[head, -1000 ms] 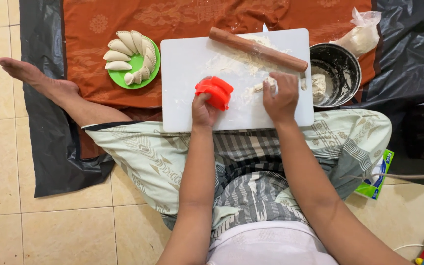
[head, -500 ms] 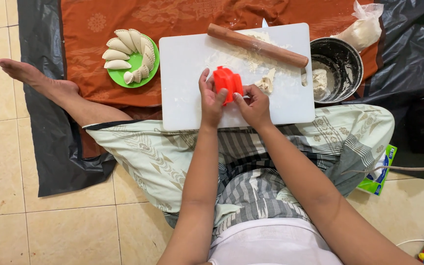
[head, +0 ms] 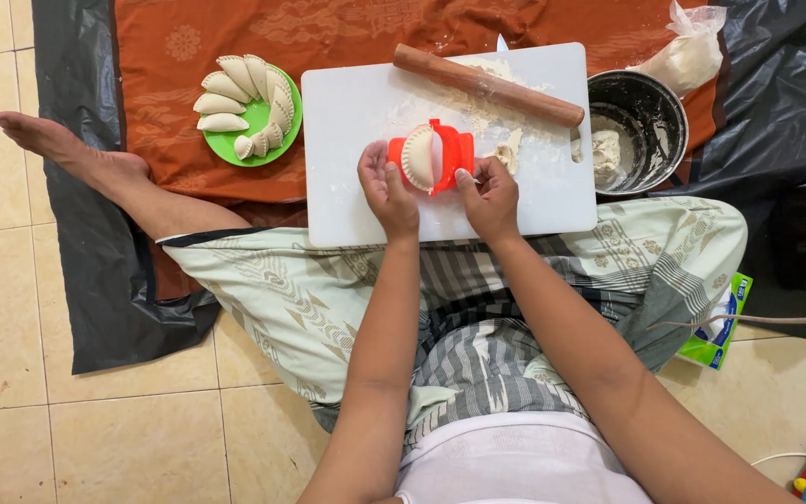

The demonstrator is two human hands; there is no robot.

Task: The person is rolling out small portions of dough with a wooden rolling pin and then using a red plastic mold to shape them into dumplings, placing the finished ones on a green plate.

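Observation:
A red hinged dumpling press [head: 450, 149] lies spread open on the white cutting board [head: 366, 103]. A crimped half-moon dumpling [head: 417, 157] rests in its left half. My left hand [head: 386, 187] holds the press's left edge and my right hand [head: 487, 191] grips its right edge. A scrap of dough [head: 509, 149] lies beside the press on the floured board. A wooden rolling pin [head: 487, 85] lies across the board's far side.
A green plate [head: 263, 117] with several shaped dumplings sits at the left on an orange cloth. A dark bowl [head: 636, 126] with dough stands at the right, a flour bag [head: 687, 56] behind it. My bare foot [head: 44, 135] stretches left over black plastic sheeting.
The press was closed in my left hand; my right hand came over to it, and now both hands have spread it open, showing the formed dumpling inside.

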